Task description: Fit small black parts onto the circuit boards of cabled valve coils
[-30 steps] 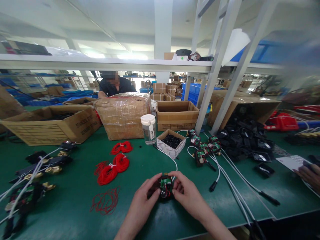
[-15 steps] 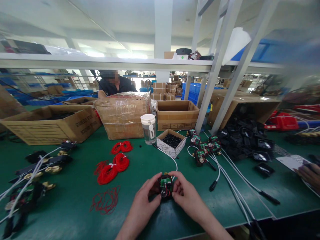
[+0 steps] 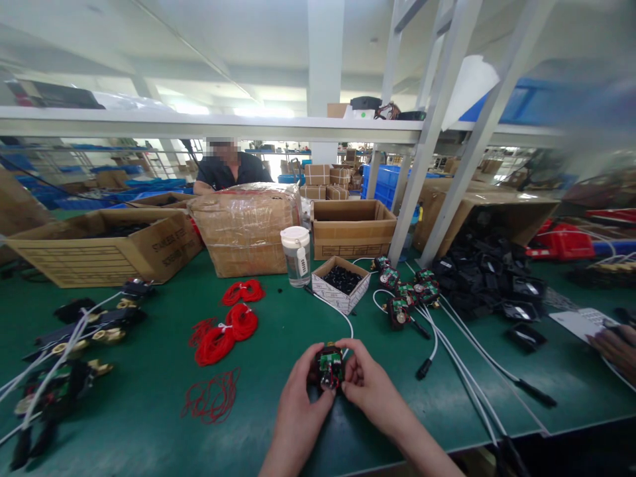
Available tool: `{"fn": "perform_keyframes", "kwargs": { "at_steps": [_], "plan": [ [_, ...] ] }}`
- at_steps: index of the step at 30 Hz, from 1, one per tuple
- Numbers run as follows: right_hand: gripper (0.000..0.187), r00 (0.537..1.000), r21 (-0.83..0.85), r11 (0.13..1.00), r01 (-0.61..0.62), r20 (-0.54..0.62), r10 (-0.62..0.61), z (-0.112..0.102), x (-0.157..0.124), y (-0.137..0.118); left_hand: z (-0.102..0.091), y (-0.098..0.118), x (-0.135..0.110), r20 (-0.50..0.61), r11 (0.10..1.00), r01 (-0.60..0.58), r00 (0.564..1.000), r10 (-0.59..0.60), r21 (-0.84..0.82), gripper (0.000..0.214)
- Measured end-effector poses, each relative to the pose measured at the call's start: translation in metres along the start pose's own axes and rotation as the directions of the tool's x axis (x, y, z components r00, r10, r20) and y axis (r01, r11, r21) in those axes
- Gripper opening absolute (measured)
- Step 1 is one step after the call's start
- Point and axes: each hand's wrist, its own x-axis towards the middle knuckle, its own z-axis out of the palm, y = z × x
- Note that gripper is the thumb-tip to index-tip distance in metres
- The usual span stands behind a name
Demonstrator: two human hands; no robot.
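Between my two hands, near the front of the green table, is a small black device with a green circuit board. My left hand is closed on its left side, with the thumb at the lower front by a round metallic part. Fingers of my right hand grip the right side, the index finger reaching over the top edge. A white cable runs from behind the device toward a small open box of black parts. Red wire bundles lie to the left of my hands, with loose thin red wire nearer.
Similar circuit-board devices with white cables lie to the right, beside a heap of black housings. More devices with brass fittings lie at left. A cup and cardboard boxes stand behind. A co-worker's hand is at far right.
My left thumb and wrist have shifted right, the thumb now lying at the device's lower front. My right hand keeps its grip. The person behind the boxes has moved slightly.
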Motion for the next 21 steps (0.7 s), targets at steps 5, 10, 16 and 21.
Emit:
{"fn": "perform_keyframes", "kwargs": {
  "at_steps": [5,10,16,21],
  "plan": [
    [0.065,1.000,-0.002,1.000,-0.020,-0.020,0.020,0.0017,0.0000,0.0005,0.0072,-0.0027,-0.0007,-0.049,1.000,-0.004,0.999,0.004,0.001,0.059],
    [0.068,0.999,-0.006,1.000,-0.028,-0.042,0.027,0.0046,-0.0006,0.0003,0.0105,-0.0053,-0.0003,-0.062,1.000,0.020,0.998,-0.020,0.004,0.063],
    [0.069,0.999,0.047,0.999,-0.027,-0.034,0.029,0.0045,-0.0014,0.0011,0.0066,-0.0027,-0.0013,-0.037,1.000,0.004,0.999,-0.005,-0.015,0.060],
    [0.069,1.000,0.120,0.993,0.001,0.022,-0.004,0.0005,-0.0014,0.0041,0.0038,-0.0020,-0.0008,-0.028,0.999,0.002,1.000,-0.003,-0.037,0.062]
  ]
}}
